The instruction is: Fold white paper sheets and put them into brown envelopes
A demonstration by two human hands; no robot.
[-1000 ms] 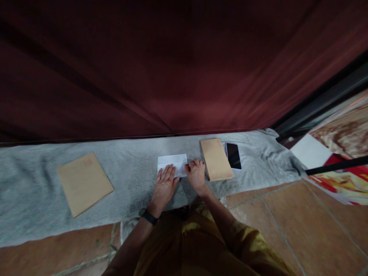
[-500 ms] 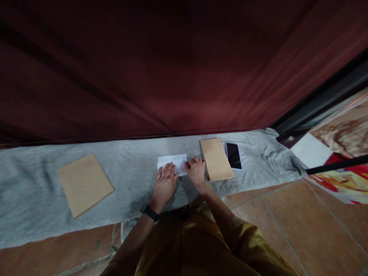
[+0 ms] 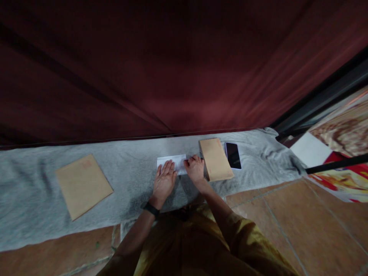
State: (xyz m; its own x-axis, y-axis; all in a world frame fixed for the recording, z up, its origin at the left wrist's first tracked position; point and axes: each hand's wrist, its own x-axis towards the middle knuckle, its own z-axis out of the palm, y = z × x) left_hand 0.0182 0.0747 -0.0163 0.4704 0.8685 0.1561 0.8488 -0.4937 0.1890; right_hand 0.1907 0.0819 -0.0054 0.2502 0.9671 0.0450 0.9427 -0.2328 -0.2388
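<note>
A folded white paper (image 3: 179, 160) lies on the grey cloth in front of me, with a crease line along its far side. My left hand (image 3: 165, 179) rests flat on the paper's left part, fingers stretched out; a dark band is on that wrist. At the right end of the paper, my right hand (image 3: 195, 168) has its fingers curled together, thumb and fingertips at the edge. Just right of that hand lies a stack of brown envelopes (image 3: 217, 159). Another brown envelope (image 3: 84, 186), with faint red print, lies apart on the left.
A phone (image 3: 233, 155) with a dark screen lies beside the envelope stack. The grey cloth (image 3: 129, 161) covers a long narrow surface against a dark red curtain (image 3: 184, 84). Tiled floor (image 3: 322, 214) shows below, and a colourful printed sheet (image 3: 342, 184) stands beyond a dark bar at right.
The strip along the paper's far side looks narrower than before. Both hands stay on the paper almost in place, and the view has shifted very slightly.
</note>
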